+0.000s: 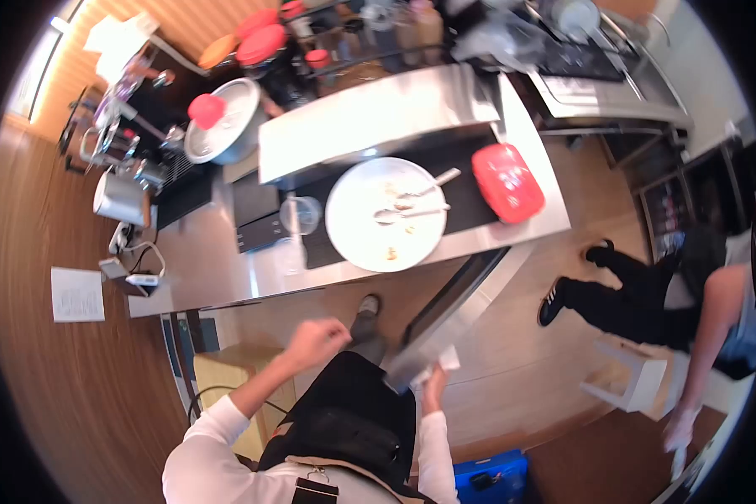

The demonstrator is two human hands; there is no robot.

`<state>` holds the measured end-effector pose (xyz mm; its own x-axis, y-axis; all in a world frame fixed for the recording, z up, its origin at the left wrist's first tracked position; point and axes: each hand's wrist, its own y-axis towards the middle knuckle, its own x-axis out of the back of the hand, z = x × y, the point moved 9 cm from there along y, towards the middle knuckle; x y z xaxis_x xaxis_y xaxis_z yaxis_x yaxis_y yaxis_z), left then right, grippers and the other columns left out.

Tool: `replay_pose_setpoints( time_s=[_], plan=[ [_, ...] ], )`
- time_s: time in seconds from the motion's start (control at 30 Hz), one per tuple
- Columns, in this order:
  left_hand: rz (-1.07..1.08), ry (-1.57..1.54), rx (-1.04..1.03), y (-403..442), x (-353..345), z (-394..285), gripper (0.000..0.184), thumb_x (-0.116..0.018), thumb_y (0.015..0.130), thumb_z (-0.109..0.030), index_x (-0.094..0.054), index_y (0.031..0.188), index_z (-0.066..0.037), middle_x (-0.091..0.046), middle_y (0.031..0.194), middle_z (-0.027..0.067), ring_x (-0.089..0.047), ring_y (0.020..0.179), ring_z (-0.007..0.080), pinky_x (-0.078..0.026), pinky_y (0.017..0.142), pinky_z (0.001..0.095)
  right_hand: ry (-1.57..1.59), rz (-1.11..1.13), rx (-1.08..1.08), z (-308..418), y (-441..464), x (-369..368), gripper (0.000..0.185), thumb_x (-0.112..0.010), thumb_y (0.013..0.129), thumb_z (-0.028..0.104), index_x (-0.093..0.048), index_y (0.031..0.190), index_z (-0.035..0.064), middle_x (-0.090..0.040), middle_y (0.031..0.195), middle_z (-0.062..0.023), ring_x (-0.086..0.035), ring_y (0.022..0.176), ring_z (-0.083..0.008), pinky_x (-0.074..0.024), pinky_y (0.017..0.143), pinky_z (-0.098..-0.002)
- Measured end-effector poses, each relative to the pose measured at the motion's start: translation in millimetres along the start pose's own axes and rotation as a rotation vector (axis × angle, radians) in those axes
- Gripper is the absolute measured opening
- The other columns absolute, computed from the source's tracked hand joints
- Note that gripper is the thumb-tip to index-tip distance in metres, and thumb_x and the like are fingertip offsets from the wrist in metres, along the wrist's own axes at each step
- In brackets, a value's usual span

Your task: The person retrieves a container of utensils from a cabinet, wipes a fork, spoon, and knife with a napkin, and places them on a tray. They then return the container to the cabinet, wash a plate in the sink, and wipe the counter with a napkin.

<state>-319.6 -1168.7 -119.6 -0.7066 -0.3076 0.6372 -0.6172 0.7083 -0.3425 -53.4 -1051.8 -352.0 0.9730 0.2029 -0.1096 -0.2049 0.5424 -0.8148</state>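
My left hand (317, 343) hovers in front of the counter with its fingers curled together and nothing visible in them. My right hand (434, 388) is closed on a white cloth or paper wipe (448, 359), at the edge of an open under-counter door (445, 328). I cannot tell which material the wipe is. On the counter above is a large white plate (361, 244) with a spoon (386, 217), another utensil (447, 177) and food scraps. A red container (508, 183) sits right of the plate, and a clear plastic cup (301, 216) left of it.
A co-worker (689, 286) stands at the right, a gloved hand (680, 430) lowered by a cardboard box (626, 378). A wooden stool (227, 370) is at my left. A blue box (491, 477) lies on the floor behind my right arm. A coffee machine (181, 168) occupies the left counter.
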Motion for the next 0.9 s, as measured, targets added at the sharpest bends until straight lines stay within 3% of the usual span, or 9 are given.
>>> replay_pose_setpoints(
  time_s=[0.07,0.13,0.2,0.33,0.43,0.53,0.63,0.77,0.9],
  plan=[
    [-0.352,0.073,0.037,-10.5,91.4,14.1,0.021,-0.070,0.071,-0.017,-0.061,0.086,-0.005,-0.063,0.077,0.0093,-0.061,0.072,0.0262,-0.048,0.066,0.0345,0.226,0.257,-0.105,-16.5,10.7,-79.3,0.027,-0.046,0.090,0.015,-0.045,0.114,0.0030,-0.054,0.103,-0.0097,-0.055,0.095,-0.0239,-0.0458,0.082,-0.0384],
    [-0.553,0.334,-0.094,-3.0,150.6,13.8,0.036,-0.074,0.066,-0.020,-0.058,0.094,-0.003,-0.060,0.087,0.0125,-0.058,0.083,0.0279,-0.046,0.071,0.0350,0.368,0.201,-0.165,-27.2,34.8,-138.6,0.019,-0.045,0.092,0.014,-0.045,0.107,0.0025,-0.053,0.099,-0.0105,-0.054,0.093,-0.0258,-0.0441,0.085,-0.0416],
    [-0.665,0.391,-0.192,16.6,180.8,-6.1,0.062,-0.077,0.060,-0.022,-0.050,0.113,-0.002,-0.055,0.099,0.0138,-0.052,0.095,0.0303,-0.044,0.080,0.0357,0.445,0.211,-0.209,-8.1,26.2,-189.3,0.023,-0.039,0.093,0.012,-0.042,0.113,0.0003,-0.052,0.108,-0.0150,-0.053,0.099,-0.0294,-0.0440,0.089,-0.0441],
    [-0.647,0.441,-0.128,71.2,178.2,-10.3,0.083,-0.076,0.061,-0.020,-0.033,0.130,-0.004,-0.052,0.106,0.0154,-0.050,0.100,0.0341,-0.043,0.084,0.0390,0.374,0.325,-0.266,0.5,18.6,-207.6,0.030,-0.035,0.094,0.010,-0.037,0.121,-0.0018,-0.049,0.119,-0.0237,-0.053,0.106,-0.0348,-0.0436,0.092,-0.0455],
    [-0.480,0.341,-0.121,104.5,161.0,9.4,0.086,-0.073,0.062,-0.017,-0.028,0.134,-0.004,-0.052,0.110,0.0174,-0.054,0.097,0.0336,-0.044,0.083,0.0405,0.224,0.315,0.012,28.6,6.5,-173.6,0.031,-0.035,0.093,0.008,-0.037,0.122,-0.0025,-0.050,0.118,-0.0266,-0.055,0.102,-0.0370,-0.0446,0.091,-0.0456],
    [-0.300,0.097,-0.110,117.1,164.0,10.9,0.077,-0.070,0.065,-0.014,-0.032,0.130,0.000,-0.052,0.107,0.0207,-0.056,0.098,0.0352,-0.047,0.080,0.0433,0.241,0.160,0.180,59.1,-26.4,-126.2,0.029,-0.045,0.087,0.003,-0.044,0.115,-0.0043,-0.057,0.105,-0.0198,-0.059,0.096,-0.0310,-0.0470,0.086,-0.0406],
    [-0.292,0.015,-0.319,136.2,159.2,-37.5,0.076,-0.070,0.065,-0.015,-0.032,0.129,0.003,-0.053,0.108,0.0227,-0.055,0.099,0.0357,-0.047,0.082,0.0422,0.283,0.028,0.263,58.2,-41.5,-75.3,0.028,-0.049,0.083,-0.001,-0.048,0.111,-0.0045,-0.060,0.100,-0.0162,-0.060,0.093,-0.0282,-0.0480,0.084,-0.0385],
    [-0.241,0.074,-0.213,186.2,123.4,-46.7,0.079,-0.075,0.067,-0.025,-0.033,0.127,0.007,-0.052,0.111,0.0257,-0.054,0.099,0.0400,-0.045,0.085,0.0419,0.329,-0.147,0.273,18.3,-50.5,-10.6,0.034,-0.049,0.080,-0.004,-0.046,0.114,-0.0049,-0.057,0.106,-0.0160,-0.059,0.095,-0.0294,-0.0462,0.087,-0.0397],
    [-0.447,0.105,-0.348,175.6,139.8,-25.4,0.065,-0.069,0.075,-0.024,-0.039,0.122,0.008,-0.050,0.111,0.0272,-0.053,0.102,0.0396,-0.046,0.082,0.0406,0.404,-0.288,0.287,-34.5,-71.6,44.5,0.039,-0.047,0.080,-0.002,-0.042,0.119,-0.0013,-0.055,0.109,-0.0146,-0.057,0.096,-0.0295,-0.0449,0.088,-0.0425]
  ],
)
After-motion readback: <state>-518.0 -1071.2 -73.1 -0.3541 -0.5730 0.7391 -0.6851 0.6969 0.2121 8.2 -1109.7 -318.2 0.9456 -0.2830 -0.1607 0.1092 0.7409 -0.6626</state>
